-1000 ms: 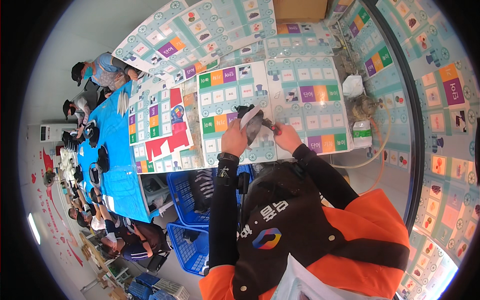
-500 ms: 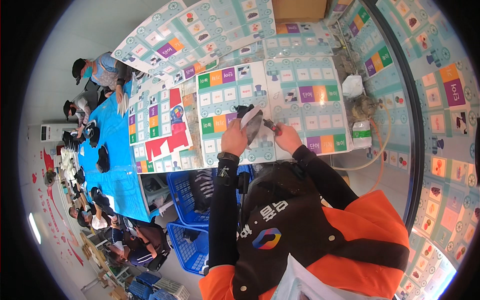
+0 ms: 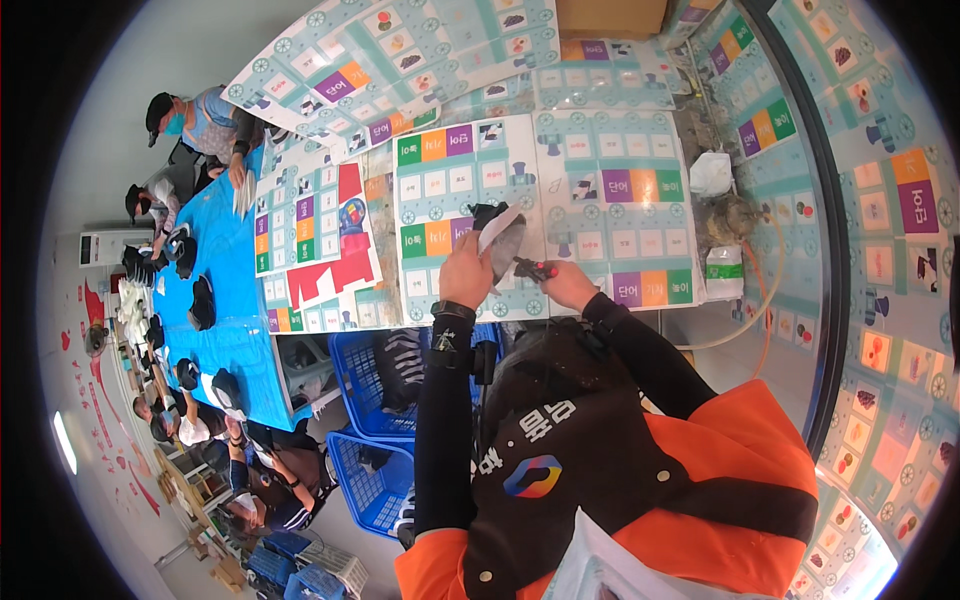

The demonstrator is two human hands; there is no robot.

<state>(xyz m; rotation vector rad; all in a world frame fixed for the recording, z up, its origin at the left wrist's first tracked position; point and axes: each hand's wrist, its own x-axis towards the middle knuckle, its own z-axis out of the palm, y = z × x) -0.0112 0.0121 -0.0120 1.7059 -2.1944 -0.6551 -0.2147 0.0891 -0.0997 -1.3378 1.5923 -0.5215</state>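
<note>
Both your arms reach forward from the lower edge, sleeved in black to the wrists. Your left hand (image 3: 466,272) is raised, fingers curled closed in a grip, a dark band at the wrist. Your right hand (image 3: 567,284) sits just right of it, level, fingers closed, knuckles up. Hands near, not touching.

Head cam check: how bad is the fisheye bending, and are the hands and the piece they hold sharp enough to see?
Head view: straight table edges bow strongly toward the black rim; light is even, without hard shadows. Left hand, right hand and the grey cap piece sit near centre, fairly sharp but small; the tool's tip is unclear.
</note>
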